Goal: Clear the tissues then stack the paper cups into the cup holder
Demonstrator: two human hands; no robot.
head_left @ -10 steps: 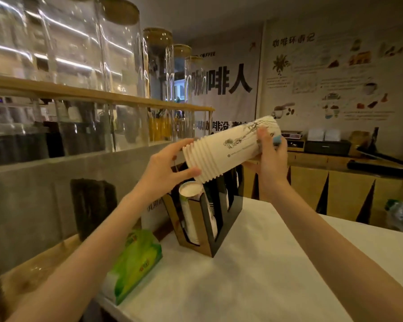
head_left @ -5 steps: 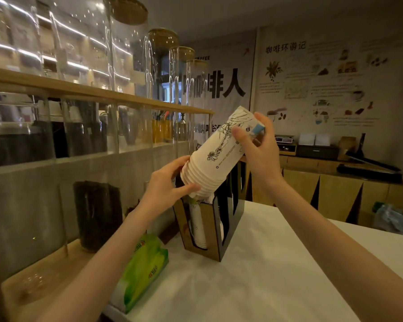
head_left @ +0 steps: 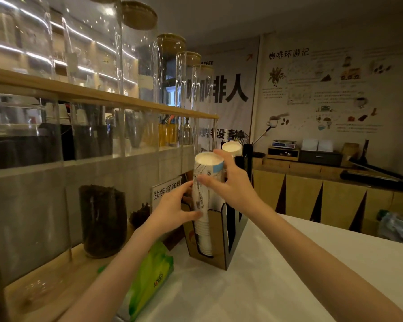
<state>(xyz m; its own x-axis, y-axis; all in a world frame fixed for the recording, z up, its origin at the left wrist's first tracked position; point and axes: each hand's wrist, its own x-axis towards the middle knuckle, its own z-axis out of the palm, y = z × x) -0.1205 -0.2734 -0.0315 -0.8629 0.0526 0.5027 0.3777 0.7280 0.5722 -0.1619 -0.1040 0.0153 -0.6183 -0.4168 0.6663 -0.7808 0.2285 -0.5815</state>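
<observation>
A tall stack of white printed paper cups (head_left: 206, 182) stands upright, upside down, in the front slot of the dark cup holder (head_left: 220, 240) on the white counter. My left hand (head_left: 172, 211) grips the stack's lower part from the left. My right hand (head_left: 230, 184) holds its upper part from the right. A second cup stack (head_left: 232, 147) rises from a rear slot behind it. A green tissue pack (head_left: 151, 278) lies on the counter left of the holder, partly hidden by my left forearm.
The white counter (head_left: 254, 287) stretches to the right. A wooden shelf (head_left: 91, 94) with tall glass jars stands to the left. A jar of dark beans (head_left: 102, 221) and a printed sign (head_left: 165, 191) are beside the holder. Cabinets line the far wall.
The cup stack has swung from tilted to upright and dropped into the holder's front slot. Both hands followed it down, still holding it.
</observation>
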